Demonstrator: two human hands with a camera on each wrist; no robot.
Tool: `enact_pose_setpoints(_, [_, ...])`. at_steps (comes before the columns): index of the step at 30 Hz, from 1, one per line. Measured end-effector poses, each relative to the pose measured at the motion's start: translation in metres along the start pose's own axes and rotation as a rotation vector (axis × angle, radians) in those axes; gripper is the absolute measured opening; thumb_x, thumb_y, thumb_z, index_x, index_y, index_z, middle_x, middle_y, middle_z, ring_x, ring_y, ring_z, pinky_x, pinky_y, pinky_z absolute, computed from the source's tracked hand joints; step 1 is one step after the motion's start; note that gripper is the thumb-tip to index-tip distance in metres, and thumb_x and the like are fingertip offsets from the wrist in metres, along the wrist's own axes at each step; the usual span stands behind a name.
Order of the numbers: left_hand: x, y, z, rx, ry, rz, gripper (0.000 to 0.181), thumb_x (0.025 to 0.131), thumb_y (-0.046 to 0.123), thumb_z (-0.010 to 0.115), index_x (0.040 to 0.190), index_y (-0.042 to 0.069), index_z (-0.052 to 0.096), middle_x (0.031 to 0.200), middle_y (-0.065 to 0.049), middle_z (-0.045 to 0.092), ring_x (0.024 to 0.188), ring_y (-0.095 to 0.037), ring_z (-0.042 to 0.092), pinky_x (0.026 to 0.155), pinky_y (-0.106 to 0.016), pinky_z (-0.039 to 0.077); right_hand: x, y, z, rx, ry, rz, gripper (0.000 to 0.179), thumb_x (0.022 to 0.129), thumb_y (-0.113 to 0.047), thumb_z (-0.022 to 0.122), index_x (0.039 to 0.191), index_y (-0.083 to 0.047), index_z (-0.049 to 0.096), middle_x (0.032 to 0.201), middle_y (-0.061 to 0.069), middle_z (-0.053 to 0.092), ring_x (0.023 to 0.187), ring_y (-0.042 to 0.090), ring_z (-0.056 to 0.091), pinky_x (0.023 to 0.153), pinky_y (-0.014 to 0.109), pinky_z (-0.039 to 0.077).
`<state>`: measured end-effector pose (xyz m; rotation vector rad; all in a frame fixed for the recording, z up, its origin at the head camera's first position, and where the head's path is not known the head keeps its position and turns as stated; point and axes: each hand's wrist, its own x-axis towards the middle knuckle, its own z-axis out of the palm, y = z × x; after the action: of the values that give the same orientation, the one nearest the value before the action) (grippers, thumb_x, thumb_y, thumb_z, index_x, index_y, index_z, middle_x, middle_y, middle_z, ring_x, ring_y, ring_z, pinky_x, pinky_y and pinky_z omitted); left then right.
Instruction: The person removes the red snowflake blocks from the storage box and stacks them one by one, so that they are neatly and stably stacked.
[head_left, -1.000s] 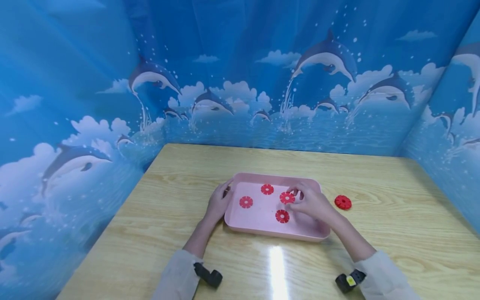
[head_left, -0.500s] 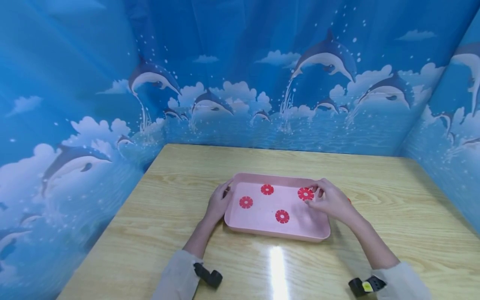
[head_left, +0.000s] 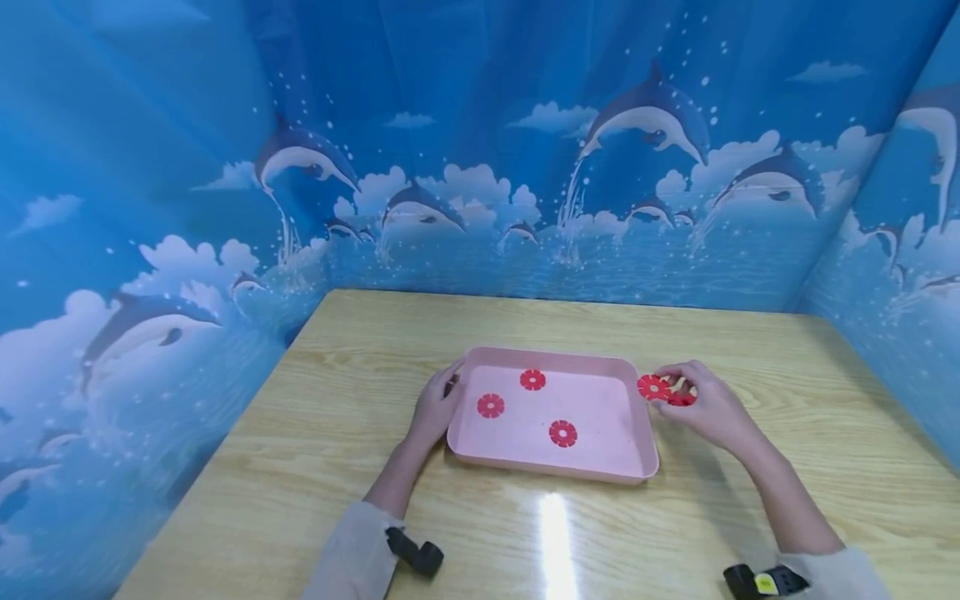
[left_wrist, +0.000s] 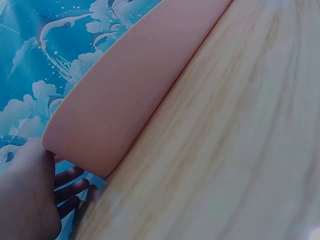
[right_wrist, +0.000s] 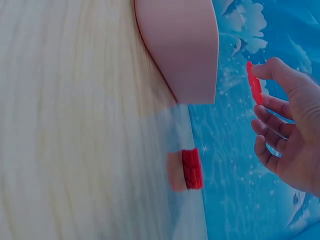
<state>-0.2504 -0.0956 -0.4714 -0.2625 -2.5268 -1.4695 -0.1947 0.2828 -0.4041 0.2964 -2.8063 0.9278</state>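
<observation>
A pink tray [head_left: 555,470] lies on the table with several flat red notched plastic discs, one of them a disc [head_left: 563,433] near its front. My left hand [head_left: 437,406] holds the tray's left end; in the left wrist view its fingers are outside the wall and the thumb is hidden behind it. Just past the tray's right end, my right hand [head_left: 712,407] pinches another red notched disc [right_wrist: 254,84] between thumb and index finger, above the table. Below that hand stands a short stack of red discs [right_wrist: 192,169], partly covered by the fingers in the head view.
The wooden table [head_left: 390,333] runs back to a blue dolphin-printed curtain [head_left: 480,208]. More of that curtain hangs along the left and right sides. A bright reflection shines on the tabletop in front of the tray.
My right hand has carried one red disc out of the tray, moving right over the rim to above the stack. The left hand stays at the tray's left end.
</observation>
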Motion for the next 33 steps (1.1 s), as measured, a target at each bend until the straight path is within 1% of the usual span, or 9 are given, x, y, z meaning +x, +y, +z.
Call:
enact_pose_setpoints(5, [0.0,-0.001,0.0,0.003,0.0,0.004,0.038,0.092,0.009,0.052,0.13,0.007,0.052,0.101,-0.013,0.057,0.093,-0.028,0.055,0.085,-0.042,0.046,-0.006,0.015,-0.003,-0.004,0.056,-0.022,0.043,0.074,-0.014,0.075,0.111,0.001,0.058,0.094,0.011,0.053,0.079,0.027,0.05,0.053,0.027,0.043])
enact_pose_setpoints(9, [0.001,-0.001,0.0,0.002,0.0,0.0,0.038,0.093,0.011,0.052,0.13,0.007,0.051,0.102,-0.014,0.057,0.094,-0.028,0.055,0.085,-0.043,0.045,-0.01,0.025,-0.006,0.009,0.08,-0.023,0.041,0.076,-0.014,0.074,0.11,0.001,0.059,0.095,0.011,0.052,0.079,0.027,0.049,0.052,0.026,0.042])
enact_pose_setpoints(17, [0.001,-0.001,0.0,-0.005,-0.004,-0.004,0.038,0.092,0.008,0.051,0.13,0.007,0.051,0.101,-0.014,0.057,0.092,-0.028,0.055,0.084,-0.042,0.046,-0.016,0.042,-0.008,0.023,0.086,-0.029,0.041,0.077,-0.01,0.073,0.112,0.002,0.057,0.097,0.012,0.051,0.08,0.025,0.047,0.057,0.026,0.043])
enact_pose_setpoints(26, [0.001,-0.002,0.0,-0.004,-0.004,0.008,0.039,0.091,0.006,0.052,0.13,0.006,0.051,0.101,-0.014,0.057,0.092,-0.028,0.055,0.084,-0.042,0.046,-0.02,0.061,-0.005,0.081,0.121,-0.043,0.04,0.077,-0.007,0.072,0.113,0.004,0.057,0.097,0.011,0.051,0.076,0.013,0.046,0.059,0.019,0.041])
enact_pose_setpoints(33, [0.001,-0.002,0.0,-0.005,-0.005,0.007,0.039,0.092,0.007,0.052,0.13,0.007,0.051,0.101,-0.014,0.057,0.092,-0.028,0.055,0.084,-0.042,0.046,-0.018,0.075,0.001,0.094,0.122,-0.062,0.04,0.077,-0.005,0.072,0.112,0.005,0.057,0.096,0.012,0.051,0.074,0.012,0.048,0.06,0.017,0.042])
